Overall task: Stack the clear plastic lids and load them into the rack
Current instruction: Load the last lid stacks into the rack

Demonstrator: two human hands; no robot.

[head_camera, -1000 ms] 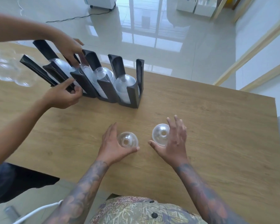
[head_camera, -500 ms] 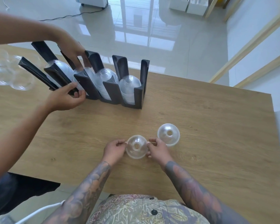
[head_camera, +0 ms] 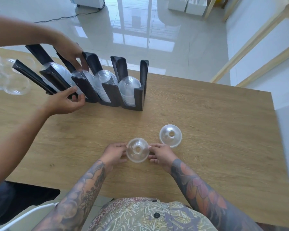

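From the head view, the left hand [head_camera: 114, 152] and right hand [head_camera: 160, 153] each pinch a side of one clear domed lid [head_camera: 137, 152] above the desk [head_camera: 207, 114]. A second lid [head_camera: 170, 135] sits just beside it, well apart from the black rack [head_camera: 110, 92].

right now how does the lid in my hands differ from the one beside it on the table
The held lid is pinched at its rim between the left hand and right hand; the loose lid is untouched on the table. The held lid lies nearer you, the loose lid farther and to the right. Both are clear domes with a centre hole.
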